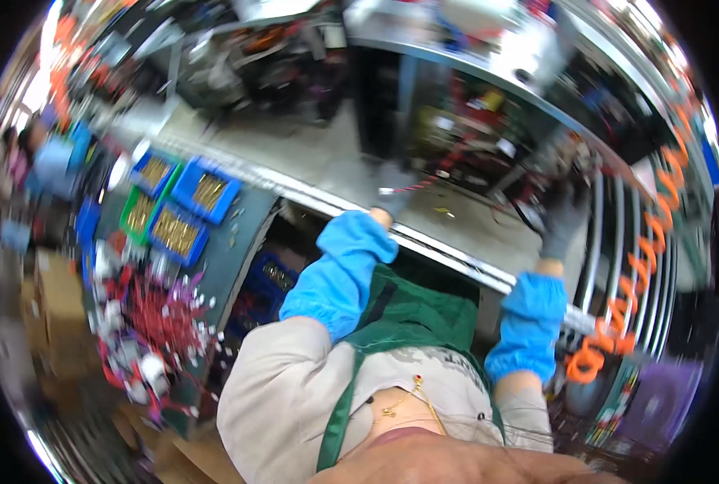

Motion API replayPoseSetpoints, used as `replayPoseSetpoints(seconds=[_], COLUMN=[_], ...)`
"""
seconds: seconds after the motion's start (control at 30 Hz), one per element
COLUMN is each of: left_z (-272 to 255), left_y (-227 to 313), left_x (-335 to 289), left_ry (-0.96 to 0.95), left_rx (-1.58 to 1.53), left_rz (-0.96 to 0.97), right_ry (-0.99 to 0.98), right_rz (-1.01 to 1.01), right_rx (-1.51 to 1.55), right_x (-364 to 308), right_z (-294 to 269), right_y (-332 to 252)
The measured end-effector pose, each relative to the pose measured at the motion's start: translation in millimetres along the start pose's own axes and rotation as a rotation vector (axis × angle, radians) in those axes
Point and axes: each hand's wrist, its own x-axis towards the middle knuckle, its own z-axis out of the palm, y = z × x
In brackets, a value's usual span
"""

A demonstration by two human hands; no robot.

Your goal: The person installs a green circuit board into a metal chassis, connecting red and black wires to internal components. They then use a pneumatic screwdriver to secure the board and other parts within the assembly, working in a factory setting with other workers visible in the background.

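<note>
My left hand (pixel 394 182), in a dark grey glove with a blue sleeve cover above it, is over the middle of the pale work surface. It closes on a thin red-and-white wire (pixel 424 183), whose small white connector (pixel 387 191) shows at the glove. The wire runs right toward a tangle of red and dark wires (pixel 456 153). My right hand (pixel 564 216), also gloved and sleeved in blue, is farther right beside dark cables (pixel 529 211). Blur hides its fingers, so I cannot make out whether it holds anything.
On the left side table, blue bins (pixel 207 190) and a green bin (pixel 136 216) hold small brass-coloured parts. Red wires with white connectors (pixel 162 315) are heaped in front of them. An orange coiled hose (pixel 630 282) hangs at right by metal rails (pixel 616 242). Cardboard boxes (pixel 61 306) stand far left.
</note>
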Motion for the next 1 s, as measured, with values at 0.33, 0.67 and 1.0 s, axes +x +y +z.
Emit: replayPoseSetpoints(seconds=[0.33,0.67,1.0], left_z=[-182,-528,-553], left_y=[-31,-146,-174], left_x=[-44,-87,-25], left_ry=[-0.051,0.618,0.234], left_rx=[0.213,0.942,0.914], left_rz=[0.14,-0.579,-0.794], right_ry=[0.024,-0.251,-0.153], right_rz=[0.418,0.188,0.225], right_rx=[-0.473,-1.067,-1.244], right_x=[-92,-131,-137], right_z=[-27,-26,-34], right_y=[26,42,60])
